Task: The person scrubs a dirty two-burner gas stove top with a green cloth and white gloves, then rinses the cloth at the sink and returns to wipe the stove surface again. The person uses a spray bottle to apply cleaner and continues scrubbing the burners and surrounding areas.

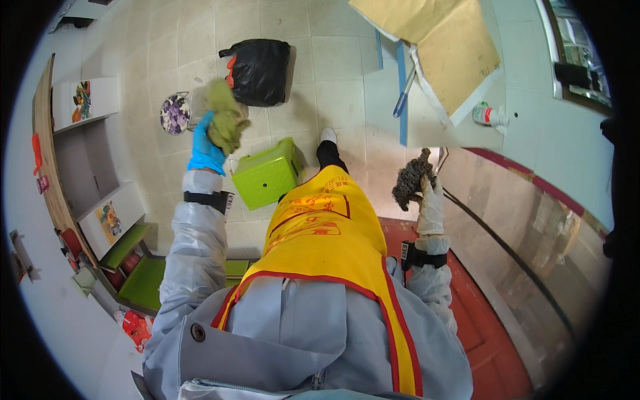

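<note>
My left hand (204, 150), in a blue disposable glove, grips a crumpled olive-green cloth (227, 131). Part of the cloth is blurred, and it hangs out ahead of the glove over the floor. A dark, matted wad (412, 180) that looks like a steel-wool scourer is held in my right hand (429, 202), which wears a pale, soiled glove. This wad is at the right, beside a metal-like panel (505, 225). Between my arms, a yellow apron (325, 235) with red trim and printed writing covers my front.
A lime-green plastic stool (265, 175) stands near my left forearm. Beyond it are a black plastic bag (262, 72) and a round flower-patterned container (175, 114). Tan paper (445, 50), a blue pen (404, 95) and a bottle (490, 116) are at upper right. White cabinets (95, 117) line the left.
</note>
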Available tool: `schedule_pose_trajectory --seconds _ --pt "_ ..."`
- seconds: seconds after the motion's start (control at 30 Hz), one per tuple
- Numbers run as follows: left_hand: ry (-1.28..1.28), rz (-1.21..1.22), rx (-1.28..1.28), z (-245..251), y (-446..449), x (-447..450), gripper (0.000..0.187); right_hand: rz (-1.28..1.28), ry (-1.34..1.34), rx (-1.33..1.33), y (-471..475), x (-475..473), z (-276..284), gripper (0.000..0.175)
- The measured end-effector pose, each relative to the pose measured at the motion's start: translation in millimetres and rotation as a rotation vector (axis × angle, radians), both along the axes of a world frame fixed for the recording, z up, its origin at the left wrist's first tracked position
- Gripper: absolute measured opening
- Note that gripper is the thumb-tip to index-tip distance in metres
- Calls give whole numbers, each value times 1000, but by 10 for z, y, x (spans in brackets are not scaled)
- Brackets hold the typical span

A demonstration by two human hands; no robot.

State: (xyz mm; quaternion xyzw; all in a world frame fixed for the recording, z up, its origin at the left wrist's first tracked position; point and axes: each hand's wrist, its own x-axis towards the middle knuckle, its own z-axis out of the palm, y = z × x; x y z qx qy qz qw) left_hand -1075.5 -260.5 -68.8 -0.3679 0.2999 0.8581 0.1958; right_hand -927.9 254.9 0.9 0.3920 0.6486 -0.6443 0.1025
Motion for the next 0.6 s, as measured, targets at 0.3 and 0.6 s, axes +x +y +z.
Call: schedule_pose_trajectory --seconds 0.3,0.6 --pt "-30 133 -142 289 451 -660 42 56 154 -112 315 -1419 102 40" --pt "-4 117 -168 797 -369 -47 55 144 304 -350 -175 -2573 416 43"
